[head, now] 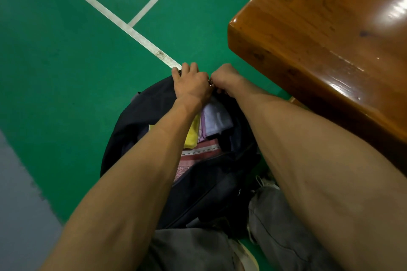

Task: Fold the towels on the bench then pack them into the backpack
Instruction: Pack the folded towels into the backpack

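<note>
A black backpack (pixel 143 125) stands open on the green floor between my arms. Folded towels fill its mouth: a lavender one (pixel 217 120), a yellow one (pixel 192 134) and a pink patterned one (pixel 198 154). My left hand (pixel 190 84) grips the far rim of the backpack with curled fingers. Right beside it, my right hand (pixel 223 78) pinches a small metal zipper pull (pixel 211 82) at the same far edge. The two hands touch over the top of the bag.
A glossy wooden bench (pixel 330 35) fills the upper right, its corner close to my right arm. White court lines (pixel 132 31) cross the green floor. My grey trouser legs (pixel 282 226) and shoes sit at the bottom. A grey floor strip (pixel 17 204) lies left.
</note>
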